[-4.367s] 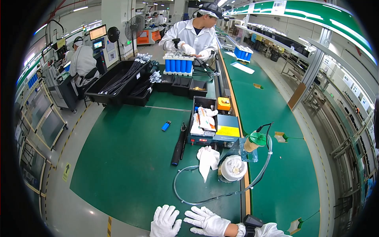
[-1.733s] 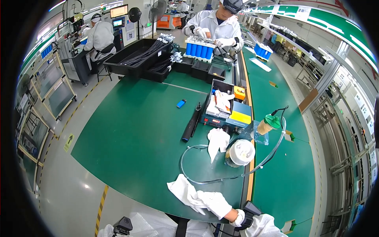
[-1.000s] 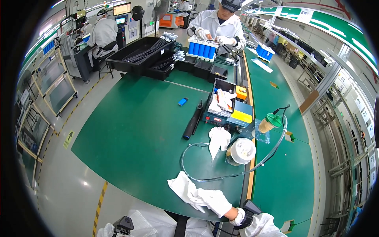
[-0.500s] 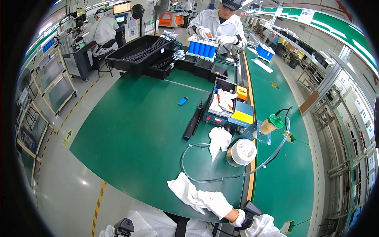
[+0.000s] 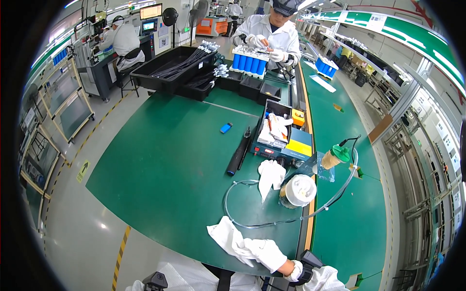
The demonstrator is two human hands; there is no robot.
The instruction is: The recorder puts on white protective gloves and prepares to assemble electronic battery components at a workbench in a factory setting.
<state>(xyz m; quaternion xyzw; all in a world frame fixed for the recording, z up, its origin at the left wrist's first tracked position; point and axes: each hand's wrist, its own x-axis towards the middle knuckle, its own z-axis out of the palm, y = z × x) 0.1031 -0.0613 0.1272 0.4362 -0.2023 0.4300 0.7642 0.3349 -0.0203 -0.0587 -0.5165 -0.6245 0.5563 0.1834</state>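
Observation:
At the near edge of the green table my right hand (image 5: 267,254), in a white glove, has its fingers closed on a limp white cloth (image 5: 226,236). The cloth spreads from my fingers toward the left and lies on the tabletop. Beyond the cloth runs a loop of clear tubing (image 5: 252,226). My left hand does not show; only a dark wrist device (image 5: 155,281) appears at the lower edge. Another white cloth (image 5: 270,177) lies beside a white-topped round container (image 5: 298,190).
A black electric screwdriver (image 5: 238,154), a small blue object (image 5: 226,127) and a blue control box (image 5: 296,149) rest on the table (image 5: 160,160). A green-capped bottle (image 5: 336,156) stands right. Across the table, a co-worker (image 5: 270,34) handles a blue battery pack (image 5: 249,62) beside black trays (image 5: 165,72).
My right hand and the cloth have hardly moved. The view has shifted slightly. Across the table, the co-worker's hands have moved a little over the battery pack.

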